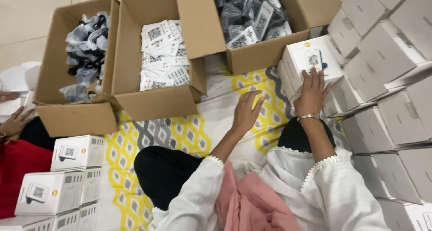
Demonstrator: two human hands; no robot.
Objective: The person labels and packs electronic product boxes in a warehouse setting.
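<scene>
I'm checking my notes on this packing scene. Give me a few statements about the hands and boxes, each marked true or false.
1. The right hand rests on a white box. True.
2. The left hand holds a white box. False: it is empty, above the patterned mat.
3. Three open cartons stand ahead. True.
4. The middle carton holds bagged black items. False: it holds printed white cards.

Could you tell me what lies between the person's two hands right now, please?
In the head view, only the yellow-and-grey patterned mat lies between the left hand and the right hand.
</scene>
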